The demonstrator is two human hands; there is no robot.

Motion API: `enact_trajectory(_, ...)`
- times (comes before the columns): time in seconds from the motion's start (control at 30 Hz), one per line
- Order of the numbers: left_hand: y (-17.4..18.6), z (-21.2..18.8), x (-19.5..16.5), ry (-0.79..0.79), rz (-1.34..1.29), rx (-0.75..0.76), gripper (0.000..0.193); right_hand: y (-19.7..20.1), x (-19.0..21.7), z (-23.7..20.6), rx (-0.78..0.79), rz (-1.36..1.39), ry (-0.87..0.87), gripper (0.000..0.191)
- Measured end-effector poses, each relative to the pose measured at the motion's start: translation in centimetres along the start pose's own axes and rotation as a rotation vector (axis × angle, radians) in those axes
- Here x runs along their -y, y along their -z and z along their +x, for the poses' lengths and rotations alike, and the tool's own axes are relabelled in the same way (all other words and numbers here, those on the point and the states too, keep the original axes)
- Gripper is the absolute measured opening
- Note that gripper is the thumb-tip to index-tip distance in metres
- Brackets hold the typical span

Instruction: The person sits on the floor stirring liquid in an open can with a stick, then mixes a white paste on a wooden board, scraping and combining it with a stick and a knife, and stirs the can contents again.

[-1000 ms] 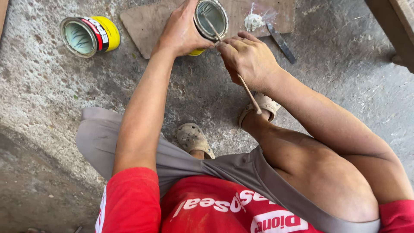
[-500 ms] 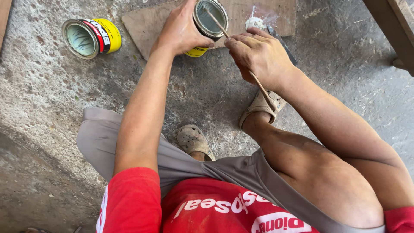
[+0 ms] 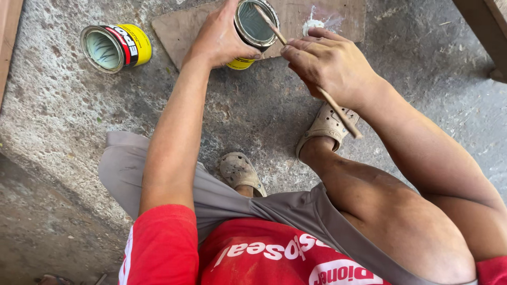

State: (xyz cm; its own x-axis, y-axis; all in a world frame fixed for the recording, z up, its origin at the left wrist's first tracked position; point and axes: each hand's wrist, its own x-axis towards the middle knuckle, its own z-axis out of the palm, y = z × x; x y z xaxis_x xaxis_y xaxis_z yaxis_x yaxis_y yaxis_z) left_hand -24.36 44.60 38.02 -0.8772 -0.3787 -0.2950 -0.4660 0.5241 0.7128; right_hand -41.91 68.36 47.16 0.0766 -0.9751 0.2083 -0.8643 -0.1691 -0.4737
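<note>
My left hand grips a small yellow tin can, tilted so its open mouth faces me. My right hand holds a thin wooden stick, whose far end reaches into the can's mouth. Both hands hover over a flat brown board lying on the concrete floor, with a white blob of paste on it just beyond my right hand.
A second open yellow can lies on its side at the left. My sandalled feet and knee sit below the hands. A wooden beam crosses the top right corner, and a plank edge runs along the left.
The view has drifted so the hands and can sit slightly higher and to the right. My right hand has pushed the stick further into the can.
</note>
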Motion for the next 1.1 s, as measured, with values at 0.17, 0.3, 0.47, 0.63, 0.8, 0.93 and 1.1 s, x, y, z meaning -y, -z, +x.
enact_trajectory(0.17, 0.6, -0.1, 0.5, 0.026, -0.017, 0.024, 0.1, -0.9, -0.2, 0.7, 0.004, -0.046, -0.005, 0.025)
enact_trajectory(0.3, 1.5, -0.3, 1.1, -0.012, -0.032, 0.046, 0.099, -1.0, -0.5, 1.3, 0.059, -0.018, 0.017, 0.029)
enact_trajectory(0.47, 2.0, 0.0, 2.3, -0.118, -0.137, 0.074, 0.109, 0.1, -0.7, 1.2, 0.165, 0.046, 0.054, 0.036)
enact_trajectory(0.63, 2.4, 0.3, 2.8, -0.072, -0.029, 0.14, 0.1, 0.8, -0.9, 1.2, 0.055, -0.028, 0.176, 0.037)
enact_trajectory(0.8, 2.2, 0.3, 2.0, -0.019, -0.005, 0.143, 0.104, 0.0, -1.2, 1.6, 0.077, -0.184, 0.16, 0.035)
enact_trajectory(0.93, 2.1, 0.6, 1.0, 0.013, 0.015, 0.181, 0.103, -0.6, -1.0, 2.2, 0.073, -0.234, 0.152, 0.03)
enact_trajectory(1.1, 2.5, 1.2, 1.1, -0.092, -0.057, 0.195, 0.104, 0.1, -1.0, 1.4, 0.13, -0.247, 0.176, 0.033)
